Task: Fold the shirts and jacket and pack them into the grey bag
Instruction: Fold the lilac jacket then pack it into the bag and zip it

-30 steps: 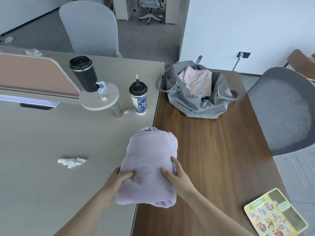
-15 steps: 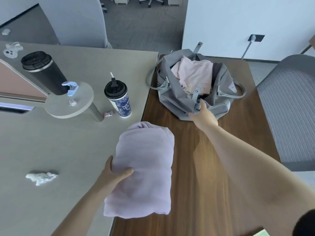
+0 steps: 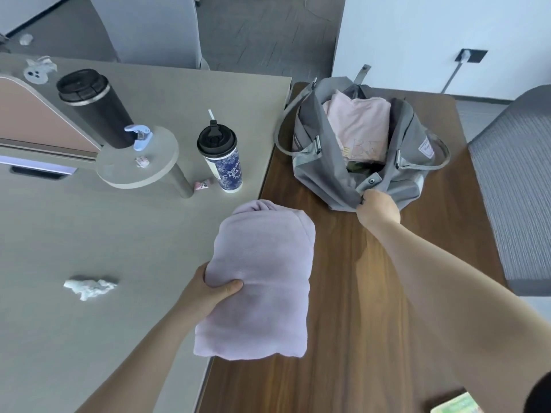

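Left hand (image 3: 208, 290) grips the folded purple jacket (image 3: 259, 281) by its side, thumb on top. It lies on the table (image 3: 372, 293) (half on grey, half on brown). Right hand (image 3: 377, 208) pinches the near edge of the grey bag (image 3: 322, 171). A pink shirt (image 3: 357, 123) sits inside.

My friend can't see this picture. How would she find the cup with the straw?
Start at the pale grey table, the left one beside the brown table. Near its right edge, just left of the grey bag, stands the cup. It has a blue and white pattern, a black lid and a white straw, unlike the plain black tumbler further left on a small round shelf.
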`<state>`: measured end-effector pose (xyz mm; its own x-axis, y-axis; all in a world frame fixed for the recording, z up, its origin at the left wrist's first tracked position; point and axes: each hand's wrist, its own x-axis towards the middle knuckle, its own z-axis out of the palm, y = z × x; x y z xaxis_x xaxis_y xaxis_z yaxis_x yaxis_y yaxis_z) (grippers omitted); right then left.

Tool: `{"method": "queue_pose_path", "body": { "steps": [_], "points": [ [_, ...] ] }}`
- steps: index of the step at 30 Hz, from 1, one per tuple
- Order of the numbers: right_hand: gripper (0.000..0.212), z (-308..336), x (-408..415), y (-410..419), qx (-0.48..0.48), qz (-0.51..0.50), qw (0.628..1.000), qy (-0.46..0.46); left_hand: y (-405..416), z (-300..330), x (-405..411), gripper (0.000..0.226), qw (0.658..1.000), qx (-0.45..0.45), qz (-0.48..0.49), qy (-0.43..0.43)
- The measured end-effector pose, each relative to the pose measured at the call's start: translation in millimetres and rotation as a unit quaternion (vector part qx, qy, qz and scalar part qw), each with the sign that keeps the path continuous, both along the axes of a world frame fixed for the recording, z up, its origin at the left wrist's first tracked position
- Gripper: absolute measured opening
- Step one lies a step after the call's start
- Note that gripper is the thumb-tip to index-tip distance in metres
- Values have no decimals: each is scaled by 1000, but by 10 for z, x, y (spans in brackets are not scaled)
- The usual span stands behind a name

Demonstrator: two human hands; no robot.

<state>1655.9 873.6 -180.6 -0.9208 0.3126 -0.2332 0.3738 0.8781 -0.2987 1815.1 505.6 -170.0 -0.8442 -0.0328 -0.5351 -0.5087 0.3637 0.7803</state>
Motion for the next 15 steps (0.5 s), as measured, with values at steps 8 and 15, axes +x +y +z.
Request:
{"method": "queue_pose_path", "body": {
  "steps": [8, 15],
  "points": [
    [8, 99, 1315, 41, -43, -59, 997, -25, 5, 49, 255, 74, 998, 50, 44, 1],
    [9, 176, 2368, -407, -58, -49, 997, -17, -221, 147, 819, 68, 995, 88, 44, -24]
  ]
}}
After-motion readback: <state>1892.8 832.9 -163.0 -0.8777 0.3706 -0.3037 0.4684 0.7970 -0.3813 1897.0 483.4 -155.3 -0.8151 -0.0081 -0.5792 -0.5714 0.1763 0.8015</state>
